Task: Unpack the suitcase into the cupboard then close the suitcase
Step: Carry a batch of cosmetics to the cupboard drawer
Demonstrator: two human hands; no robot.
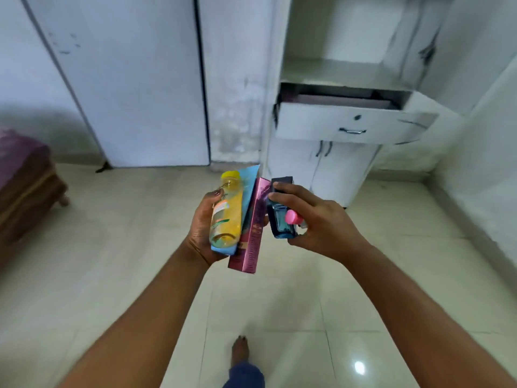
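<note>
My left hand (202, 222) grips a bundle of toiletries: a yellow bottle (226, 211), a light blue tube (249, 191) behind it and a long pink box (251, 233). My right hand (313, 219) holds a dark blue perfume bottle (279, 217) and a small item with a pink cap (293, 217). Both hands are raised in front of the white cupboard (321, 169), whose drawer (349, 126) is pulled open with something flat and dark inside. The open shelf (335, 71) above the drawer is bare. The suitcase is out of view.
A closed white door (126, 88) stands to the left of the cupboard. A wooden bed corner with maroon bedding (25, 175) is at the left edge. The cupboard's open door (481, 107) juts out at right. My foot (240, 351) stands on the pale tiled floor.
</note>
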